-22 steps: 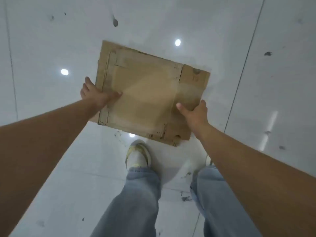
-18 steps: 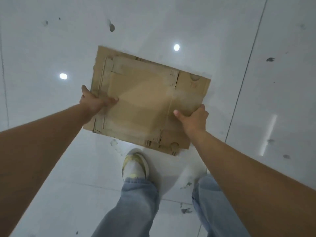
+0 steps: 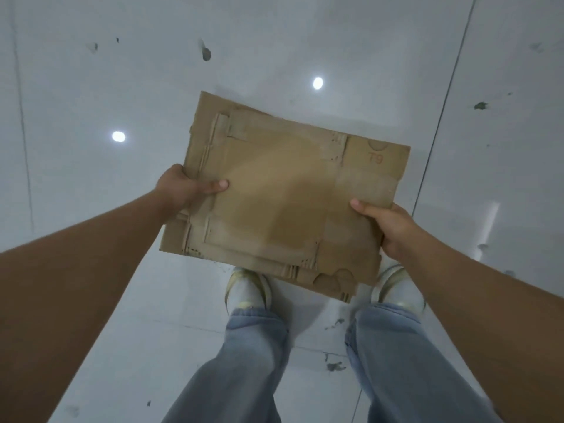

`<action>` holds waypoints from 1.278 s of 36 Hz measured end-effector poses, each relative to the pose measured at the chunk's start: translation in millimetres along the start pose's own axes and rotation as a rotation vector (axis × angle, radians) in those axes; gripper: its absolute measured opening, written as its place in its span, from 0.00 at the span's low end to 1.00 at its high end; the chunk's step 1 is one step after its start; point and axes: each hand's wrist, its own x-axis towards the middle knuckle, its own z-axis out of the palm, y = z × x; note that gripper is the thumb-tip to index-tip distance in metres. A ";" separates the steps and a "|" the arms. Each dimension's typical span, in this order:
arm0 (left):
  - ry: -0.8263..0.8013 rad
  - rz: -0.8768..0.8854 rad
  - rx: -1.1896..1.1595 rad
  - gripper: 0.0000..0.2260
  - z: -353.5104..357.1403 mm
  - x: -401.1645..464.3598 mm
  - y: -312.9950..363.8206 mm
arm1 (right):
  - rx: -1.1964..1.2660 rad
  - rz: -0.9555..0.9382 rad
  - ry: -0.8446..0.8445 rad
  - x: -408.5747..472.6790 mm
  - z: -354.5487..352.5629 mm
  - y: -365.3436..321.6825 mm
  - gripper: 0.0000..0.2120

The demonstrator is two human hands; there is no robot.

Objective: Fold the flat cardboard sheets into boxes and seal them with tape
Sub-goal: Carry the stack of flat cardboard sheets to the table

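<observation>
Left hand [image 3: 183, 190] grips the left edge of the flat cardboard sheet [image 3: 274, 196], thumb on top; right hand [image 3: 387, 224] pinches the right edge likewise. Sheet is held in the air above the tiled floor [image 3: 91, 87], over the person's shoes. Progress: sheet remains collapsed flat; no panel raised, no flap folded, no tape roll in view. Folding and sealing are all outstanding. Long axis runs left to right, tilted slightly clockwise; printed face up.

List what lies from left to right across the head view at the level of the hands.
left hand gripping the sheet's left edge → flat cardboard sheet → right hand gripping its right edge → floor tile seam
</observation>
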 end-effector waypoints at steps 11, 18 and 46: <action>0.054 0.165 0.004 0.28 -29.8 -141.3 100.9 | 0.007 -0.031 0.013 -142.4 -27.8 -70.0 0.25; 0.160 0.382 0.013 0.31 -93.0 -286.7 223.5 | -0.014 -0.262 0.099 -296.5 -40.7 -193.9 0.32; 0.265 1.055 0.235 0.37 -274.8 -1023.6 513.2 | -0.157 -1.046 0.553 -1078.9 -230.8 -395.8 0.40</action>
